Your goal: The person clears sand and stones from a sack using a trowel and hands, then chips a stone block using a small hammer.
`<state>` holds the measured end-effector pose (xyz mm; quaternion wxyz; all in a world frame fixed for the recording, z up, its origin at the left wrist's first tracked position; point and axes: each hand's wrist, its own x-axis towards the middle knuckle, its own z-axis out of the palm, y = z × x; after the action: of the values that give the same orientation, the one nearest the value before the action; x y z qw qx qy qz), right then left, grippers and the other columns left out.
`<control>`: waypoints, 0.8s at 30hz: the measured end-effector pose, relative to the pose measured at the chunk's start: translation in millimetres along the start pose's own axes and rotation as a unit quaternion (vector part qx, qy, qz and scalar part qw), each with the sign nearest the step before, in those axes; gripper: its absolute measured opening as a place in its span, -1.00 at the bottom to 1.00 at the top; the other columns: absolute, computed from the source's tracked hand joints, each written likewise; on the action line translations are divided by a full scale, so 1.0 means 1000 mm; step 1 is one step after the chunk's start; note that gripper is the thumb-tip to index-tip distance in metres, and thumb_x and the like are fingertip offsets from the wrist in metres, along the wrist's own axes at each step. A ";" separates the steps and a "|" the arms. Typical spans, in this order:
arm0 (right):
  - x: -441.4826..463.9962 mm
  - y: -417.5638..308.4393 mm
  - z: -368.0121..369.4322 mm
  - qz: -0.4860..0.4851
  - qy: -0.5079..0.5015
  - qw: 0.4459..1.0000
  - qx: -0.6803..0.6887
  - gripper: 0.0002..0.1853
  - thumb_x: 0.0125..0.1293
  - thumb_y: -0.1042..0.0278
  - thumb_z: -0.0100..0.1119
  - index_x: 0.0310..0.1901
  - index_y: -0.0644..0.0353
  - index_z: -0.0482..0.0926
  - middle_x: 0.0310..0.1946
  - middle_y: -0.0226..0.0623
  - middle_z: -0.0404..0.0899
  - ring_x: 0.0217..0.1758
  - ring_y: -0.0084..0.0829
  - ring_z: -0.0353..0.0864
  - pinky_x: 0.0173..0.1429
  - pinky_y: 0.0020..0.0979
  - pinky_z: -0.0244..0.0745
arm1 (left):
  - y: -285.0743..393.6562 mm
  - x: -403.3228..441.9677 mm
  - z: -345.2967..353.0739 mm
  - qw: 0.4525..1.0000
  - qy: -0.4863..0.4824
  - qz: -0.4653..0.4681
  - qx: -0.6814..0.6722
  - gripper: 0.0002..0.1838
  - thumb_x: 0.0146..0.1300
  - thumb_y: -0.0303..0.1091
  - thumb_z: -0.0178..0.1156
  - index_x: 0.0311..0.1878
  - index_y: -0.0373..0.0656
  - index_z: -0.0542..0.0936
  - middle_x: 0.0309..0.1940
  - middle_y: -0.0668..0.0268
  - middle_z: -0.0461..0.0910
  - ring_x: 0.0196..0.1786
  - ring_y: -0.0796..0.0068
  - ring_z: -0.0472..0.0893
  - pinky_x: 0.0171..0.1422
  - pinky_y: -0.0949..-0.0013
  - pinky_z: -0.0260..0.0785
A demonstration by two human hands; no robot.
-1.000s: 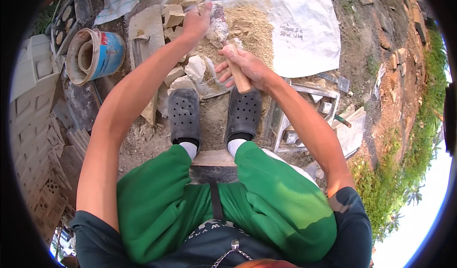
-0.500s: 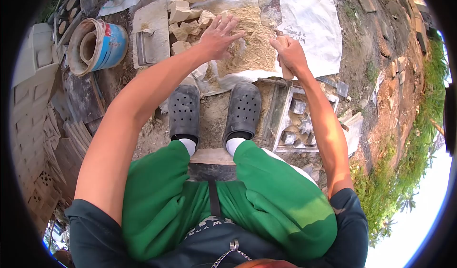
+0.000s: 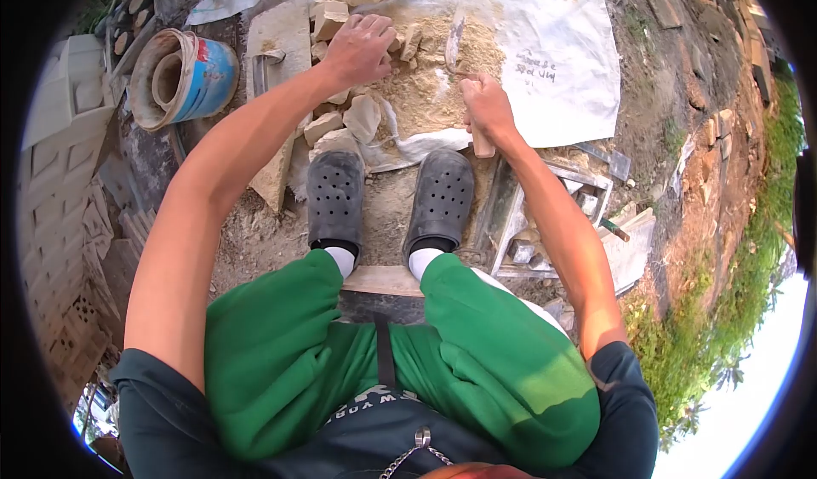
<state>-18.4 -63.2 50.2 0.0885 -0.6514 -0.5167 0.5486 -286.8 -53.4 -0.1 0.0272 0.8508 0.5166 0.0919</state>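
The trowel (image 3: 483, 145) has turned edge-on, blade (image 3: 455, 41) projecting forward from the right hand (image 3: 488, 107).

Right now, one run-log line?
right hand: gripping trowel | blade: at sandy pile | left hand: at broken chunks, grasp unclear | white sheet: under pile

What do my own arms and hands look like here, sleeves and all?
Both hands, left and right, are bare, with no gloves. The forearms are uncovered, with no watch or bracelet visible. Short, dark blue-green sleeves end near the elbows.
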 end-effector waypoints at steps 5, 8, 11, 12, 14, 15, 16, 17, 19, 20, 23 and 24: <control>0.002 0.002 -0.020 0.036 0.003 0.994 0.099 -0.48 0.38 0.13 0.06 0.17 0.43 0.39 -0.42 -0.24 0.52 -0.60 -0.48 0.55 -0.58 -0.39 0.53 | 0.031 0.021 0.023 0.999 -0.033 -0.025 -0.003 -0.13 -0.02 -0.20 0.42 0.44 0.13 0.35 0.43 0.13 0.26 0.39 0.09 0.36 0.43 0.01 0.20; -0.005 -0.002 -0.017 0.056 -0.013 0.987 0.149 -0.56 0.42 0.11 0.08 0.07 0.37 0.38 -0.44 -0.33 0.42 -0.65 -0.53 0.47 -0.63 -0.45 0.50 | 0.036 0.040 0.024 0.975 -0.220 -0.001 0.013 -0.07 0.00 -0.24 0.43 0.50 0.34 0.28 0.51 0.13 0.12 0.39 0.06 0.37 0.43 -0.04 0.20; -0.016 -0.001 -0.003 0.069 -0.012 0.980 0.185 -0.56 0.45 0.04 0.12 -0.04 0.36 0.42 -0.45 -0.30 0.44 -0.61 -0.55 0.51 -0.59 -0.42 0.50 | 0.026 0.056 0.020 0.972 -0.231 -0.015 -0.049 -0.27 0.01 -0.30 0.41 0.33 0.22 0.45 0.35 0.11 0.31 0.26 0.03 0.50 0.31 0.00 0.33; -0.014 0.001 -0.001 0.069 -0.015 0.980 0.185 -0.56 0.45 0.04 0.12 -0.04 0.36 0.42 -0.45 -0.30 0.44 -0.61 -0.55 0.51 -0.59 -0.42 0.50 | 0.023 0.060 0.017 0.975 -0.199 -0.004 -0.098 -0.39 0.00 -0.32 0.41 0.21 0.12 0.55 0.22 0.10 0.45 0.18 0.00 0.57 0.21 0.02 0.41; -0.010 0.010 0.004 -0.011 -0.023 1.000 -0.012 -0.52 0.46 0.01 0.07 -0.08 0.42 0.48 -0.40 -0.09 0.58 -0.46 -0.30 0.66 -0.33 -0.23 0.58 | 0.015 0.070 0.011 0.968 -0.220 -0.036 -0.115 -0.45 0.03 -0.35 0.38 0.18 0.06 0.57 0.20 0.11 0.47 0.16 0.03 0.57 0.19 0.05 0.41; -0.010 0.007 0.007 -0.052 0.008 0.992 -0.117 -0.49 0.47 0.00 0.02 -0.08 0.46 0.51 -0.30 0.19 0.64 -0.19 0.05 0.69 -0.03 -0.07 0.52 | 0.013 0.073 0.011 0.959 -0.241 -0.067 -0.133 -0.51 0.06 -0.37 0.34 0.14 0.01 0.59 0.17 0.11 0.49 0.14 0.07 0.57 0.17 0.08 0.42; -0.012 0.005 0.006 -0.051 0.007 0.992 -0.116 -0.49 0.47 0.00 0.02 -0.08 0.46 0.51 -0.30 0.19 0.64 -0.19 0.05 0.69 -0.03 -0.07 0.52 | 0.013 0.071 0.010 0.959 -0.242 -0.067 -0.133 -0.51 0.06 -0.37 0.34 0.14 0.01 0.59 0.17 0.11 0.49 0.14 0.07 0.57 0.17 0.08 0.42; -0.012 0.001 0.005 -0.052 -0.009 0.986 -0.157 -0.47 0.47 -0.01 0.00 -0.08 0.48 0.51 -0.26 0.27 0.63 -0.11 0.15 0.65 0.03 -0.03 0.48 | 0.012 0.068 0.010 0.961 -0.232 -0.060 -0.135 -0.60 0.07 -0.40 0.31 0.04 -0.06 0.60 0.09 0.13 0.52 0.09 0.06 0.59 0.11 0.07 0.44; -0.018 -0.005 0.009 -0.054 -0.028 0.978 -0.198 -0.46 0.47 -0.01 -0.03 -0.08 0.49 0.51 -0.23 0.35 0.61 -0.02 0.26 0.60 0.09 0.01 0.45 | 0.006 0.062 0.021 0.964 -0.222 -0.055 -0.136 -0.70 0.07 -0.44 0.29 -0.06 -0.12 0.60 0.00 0.14 0.55 0.04 0.05 0.61 0.05 0.07 0.45; -0.021 -0.004 0.013 -0.053 -0.026 0.979 -0.195 -0.45 0.47 -0.02 -0.05 -0.11 0.50 0.52 -0.23 0.37 0.60 -0.03 0.26 0.60 0.09 0.02 0.45 | 0.002 0.061 0.029 0.971 -0.191 -0.028 -0.141 -0.74 0.07 -0.45 0.28 -0.12 -0.15 0.59 -0.03 0.16 0.56 0.01 0.05 0.62 0.03 0.06 0.46; -0.036 -0.004 0.025 -0.043 -0.027 0.980 -0.194 -0.44 0.47 -0.03 -0.07 -0.17 0.50 0.53 -0.23 0.39 0.59 -0.04 0.26 0.60 0.08 0.03 0.44 | 0.003 0.066 0.021 0.972 -0.163 -0.050 -0.161 -0.80 0.08 -0.45 0.26 -0.19 -0.17 0.56 -0.06 0.18 0.57 -0.02 0.07 0.62 0.02 0.06 0.47; -0.040 -0.002 0.028 -0.033 -0.030 0.979 -0.197 -0.43 0.47 -0.04 -0.08 -0.19 0.50 0.53 -0.23 0.39 0.59 -0.04 0.26 0.60 0.08 0.03 0.44 | 0.006 0.066 0.020 0.965 -0.167 -0.098 -0.179 -0.81 0.10 -0.45 0.25 -0.19 -0.16 0.56 -0.07 0.18 0.57 -0.01 0.08 0.61 0.03 0.06 0.46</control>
<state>-36.7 -105.4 65.7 -0.0393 -0.6221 -0.6382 0.4519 -248.3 3.0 -10.1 0.2737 0.7806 0.5608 0.0369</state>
